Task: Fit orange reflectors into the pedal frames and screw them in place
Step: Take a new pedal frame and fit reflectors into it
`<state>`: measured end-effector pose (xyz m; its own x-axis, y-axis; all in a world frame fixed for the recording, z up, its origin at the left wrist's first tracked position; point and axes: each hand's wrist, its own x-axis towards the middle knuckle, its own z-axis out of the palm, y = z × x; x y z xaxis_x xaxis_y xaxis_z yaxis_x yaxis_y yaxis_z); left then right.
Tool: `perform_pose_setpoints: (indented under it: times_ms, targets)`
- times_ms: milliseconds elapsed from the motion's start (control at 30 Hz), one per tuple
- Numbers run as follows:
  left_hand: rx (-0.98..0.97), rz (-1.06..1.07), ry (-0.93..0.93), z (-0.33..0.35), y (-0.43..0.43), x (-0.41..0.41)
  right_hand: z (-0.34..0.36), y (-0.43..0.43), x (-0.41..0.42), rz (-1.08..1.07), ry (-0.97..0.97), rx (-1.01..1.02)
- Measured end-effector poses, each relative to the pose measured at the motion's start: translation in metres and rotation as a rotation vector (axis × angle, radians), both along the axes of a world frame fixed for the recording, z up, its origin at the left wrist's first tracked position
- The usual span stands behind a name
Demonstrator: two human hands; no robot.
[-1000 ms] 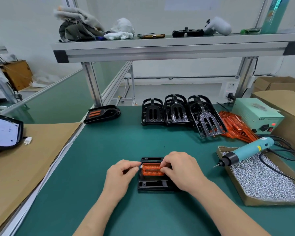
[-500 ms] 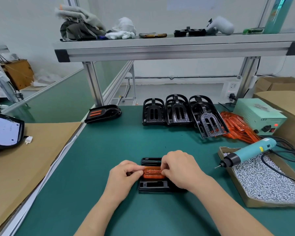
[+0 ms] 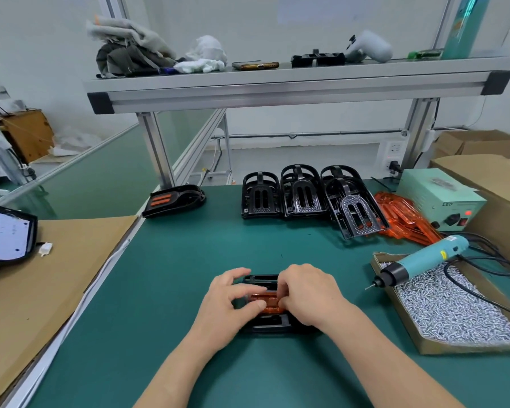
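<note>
A white wall [image 3: 306, 25] backed a workshop bench. A green worktop [image 3: 189, 275] filled most of the view, with an aluminium shelf [image 3: 277, 86] spanning above it. A cardboard sheet [image 3: 42, 290] lay along its left side and cardboard boxes [image 3: 483, 172] stood at the right. A tray of screws [image 3: 468, 347] sat at the right edge, with a teal electric screwdriver [image 3: 424, 260] resting across it. Behind that stood a pale green control box [image 3: 439, 198] marked "LED". Spare black frames [image 3: 301, 192] leaned in a row at the back, beside a heap of loose reflectors [image 3: 407, 219].

Near the front edge, a pedal frame [image 3: 270, 323] lay flat. The left hand [image 3: 233, 301] and right hand [image 3: 306, 293] each had a closed grip, pinching an end of the orange reflector [image 3: 267, 298] over the frame's middle.
</note>
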<state>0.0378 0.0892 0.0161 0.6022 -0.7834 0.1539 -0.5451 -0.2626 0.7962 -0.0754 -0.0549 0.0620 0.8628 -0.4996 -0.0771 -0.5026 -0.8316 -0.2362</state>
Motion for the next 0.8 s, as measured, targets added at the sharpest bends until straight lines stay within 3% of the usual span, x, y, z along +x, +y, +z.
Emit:
perform_pose_setpoints:
  times_ms: [133, 233, 500, 667, 800]
  targets:
    - [0.031, -0.011, -0.006, -0.001, -0.007, -0.007, -0.001, -0.006, -0.010, -0.009, -0.080, 0.151]
    - [-0.003, 0.025, -0.019, -0.003, -0.010, -0.010, 0.005, -0.011, -0.025, -0.044, -0.250, 0.237]
    - [0.014, 0.044, -0.042, -0.004, -0.007, -0.016, 0.033, -0.057, -0.102, -0.314, -0.564, 0.154]
    - [-0.013, 0.058, -0.052, -0.002, -0.006, -0.024, 0.022, -0.091, -0.150, -0.612, -0.307, 0.031]
    - [-0.030, 0.053, -0.062, -0.001, -0.011, -0.036, 0.010, -0.099, -0.158, -0.616, -0.079, 0.122]
